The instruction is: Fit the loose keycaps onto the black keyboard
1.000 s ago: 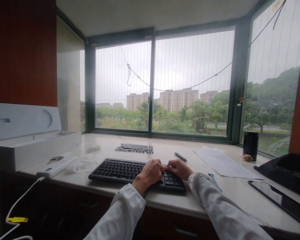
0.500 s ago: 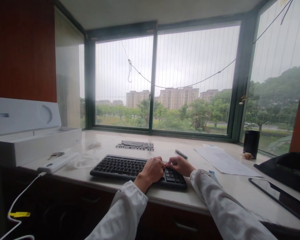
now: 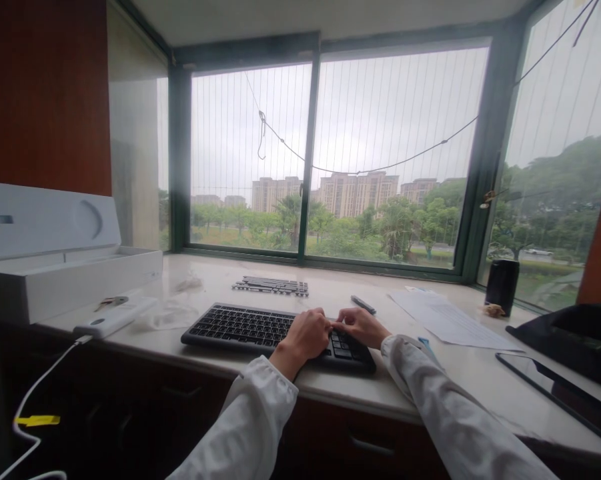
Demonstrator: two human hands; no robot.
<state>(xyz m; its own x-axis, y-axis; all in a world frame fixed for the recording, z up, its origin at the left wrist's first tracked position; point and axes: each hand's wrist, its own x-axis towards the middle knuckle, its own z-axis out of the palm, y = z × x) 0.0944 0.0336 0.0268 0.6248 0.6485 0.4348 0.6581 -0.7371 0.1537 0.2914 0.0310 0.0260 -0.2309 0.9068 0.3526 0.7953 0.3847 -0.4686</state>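
The dark keyboard [image 3: 243, 327] lies near the front edge of the pale surface [image 3: 340, 395], slanting a little, its right part under the person's 2 hands. The left hand [image 3: 307, 335] is curled over the keys just beside the number pad, fingers bent inward. The right hand [image 3: 361, 327] comes in from the other side, its thumb and forefinger drawn together at the left hand's fingertips. From where I stand I can't tell whether either hand grips anything between those fingers.

Just behind the keyboard sit rows of loose dark key-like pieces [image 3: 270, 286], and right of them a small dark stick-shaped object [image 3: 363, 305]. Farther right are printed sheets [image 3: 450, 321], a black cylinder [image 3: 502, 288] and a dark flat device [image 3: 555, 390]. Over on the left, crumpled clear plastic [image 3: 173, 315], a white corded device [image 3: 115, 320] and keys [image 3: 111, 302] lie near an open white box [image 3: 95, 280].
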